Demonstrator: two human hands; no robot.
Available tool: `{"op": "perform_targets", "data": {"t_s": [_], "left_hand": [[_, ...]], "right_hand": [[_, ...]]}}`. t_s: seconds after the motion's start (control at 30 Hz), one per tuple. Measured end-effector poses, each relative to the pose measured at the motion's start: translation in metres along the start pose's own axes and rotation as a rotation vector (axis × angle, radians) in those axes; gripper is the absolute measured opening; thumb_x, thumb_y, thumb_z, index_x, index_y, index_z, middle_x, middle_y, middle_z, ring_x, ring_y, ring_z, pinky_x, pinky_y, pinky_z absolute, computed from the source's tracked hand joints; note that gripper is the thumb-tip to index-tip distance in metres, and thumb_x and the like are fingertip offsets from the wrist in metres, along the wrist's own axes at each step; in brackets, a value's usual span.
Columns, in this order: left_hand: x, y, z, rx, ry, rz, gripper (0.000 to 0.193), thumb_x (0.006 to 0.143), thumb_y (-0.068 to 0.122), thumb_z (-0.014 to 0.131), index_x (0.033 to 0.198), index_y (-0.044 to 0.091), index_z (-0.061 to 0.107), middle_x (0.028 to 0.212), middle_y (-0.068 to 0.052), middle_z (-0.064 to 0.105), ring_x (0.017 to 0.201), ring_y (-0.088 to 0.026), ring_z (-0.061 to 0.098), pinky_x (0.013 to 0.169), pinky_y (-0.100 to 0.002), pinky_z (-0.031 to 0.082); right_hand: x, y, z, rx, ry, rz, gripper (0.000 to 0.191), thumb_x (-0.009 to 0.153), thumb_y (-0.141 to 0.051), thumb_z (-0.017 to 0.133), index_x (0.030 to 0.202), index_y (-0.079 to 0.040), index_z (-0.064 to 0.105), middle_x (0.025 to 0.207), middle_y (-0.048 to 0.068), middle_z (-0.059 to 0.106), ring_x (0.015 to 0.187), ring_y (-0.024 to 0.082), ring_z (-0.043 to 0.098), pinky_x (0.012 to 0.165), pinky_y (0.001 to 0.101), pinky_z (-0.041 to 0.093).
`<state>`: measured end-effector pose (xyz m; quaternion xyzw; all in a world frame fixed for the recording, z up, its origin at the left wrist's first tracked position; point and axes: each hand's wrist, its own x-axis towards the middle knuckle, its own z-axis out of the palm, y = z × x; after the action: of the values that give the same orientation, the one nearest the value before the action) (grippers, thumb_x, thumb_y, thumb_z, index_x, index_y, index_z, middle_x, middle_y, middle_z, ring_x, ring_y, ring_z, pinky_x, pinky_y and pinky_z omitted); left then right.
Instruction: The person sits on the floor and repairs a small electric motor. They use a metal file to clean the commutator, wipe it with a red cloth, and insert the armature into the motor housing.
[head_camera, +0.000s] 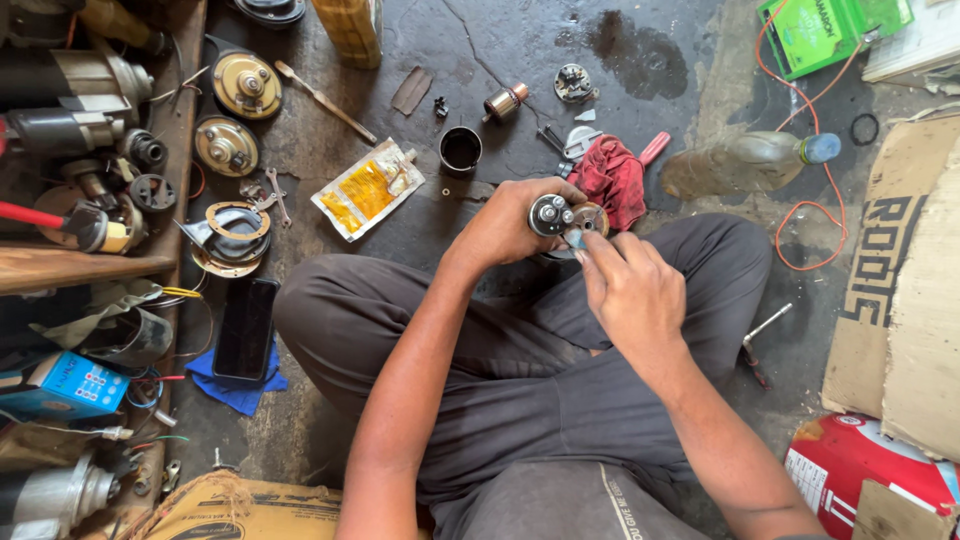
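My left hand (505, 222) is wrapped around a small round metal motor part (556, 215) with terminals on its end, held above my crossed legs. My right hand (628, 285) presses a small bluish-grey piece (575, 238) against the end of that part with its fingertips. A red rag (612, 178) lies on the floor just beyond both hands. A small black cup-shaped housing (460, 149) and a copper-tipped cylinder (503, 102) rest farther out on the dark concrete.
A yellow sachet (367, 189) lies left of the hands. A black phone (246, 328) rests on a blue cloth. Round horn parts (246, 85) and motors crowd the left. A plastic bottle (752, 160), green battery (822, 32), orange wire and cardboard (905, 290) sit right.
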<state>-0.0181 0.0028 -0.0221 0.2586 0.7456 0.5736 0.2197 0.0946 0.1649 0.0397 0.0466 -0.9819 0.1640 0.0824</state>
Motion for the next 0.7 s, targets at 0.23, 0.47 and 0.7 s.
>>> {"op": "perform_targets", "data": {"t_s": [0.23,0.47,0.7], "left_hand": [[0.009,-0.016,-0.005,0.002,-0.097,0.049,0.057,0.064,0.004,0.090,0.117,0.009,0.071,0.108,-0.007,0.077,0.098,-0.017,0.074,0.086,-0.033,0.058],[0.017,-0.032,-0.008,-0.581,-0.145,0.054,0.058,0.065,0.004,0.064,0.123,0.003,0.055,0.117,0.000,0.058,0.117,-0.013,0.055,0.108,-0.028,0.041],[0.033,-0.049,0.014,-0.536,0.006,0.091,0.038,0.085,0.034,0.056,0.105,0.003,0.061,0.101,-0.003,0.061,0.099,-0.014,0.056,0.092,-0.028,0.044]], "right_hand": [[0.004,0.004,-0.001,0.113,0.012,0.008,0.021,0.089,-0.018,0.078,0.109,-0.011,0.075,0.083,0.009,0.065,0.075,0.030,0.066,0.063,0.0421,0.052],[-0.006,0.035,-0.021,0.401,0.076,0.190,0.022,0.093,-0.010,0.076,0.115,-0.007,0.073,0.102,0.012,0.073,0.088,0.026,0.073,0.075,0.0329,0.055],[-0.015,0.039,-0.023,0.408,0.100,0.239,0.023,0.093,-0.009,0.076,0.116,-0.008,0.075,0.099,0.011,0.071,0.087,0.026,0.071,0.076,0.0338,0.054]]}}
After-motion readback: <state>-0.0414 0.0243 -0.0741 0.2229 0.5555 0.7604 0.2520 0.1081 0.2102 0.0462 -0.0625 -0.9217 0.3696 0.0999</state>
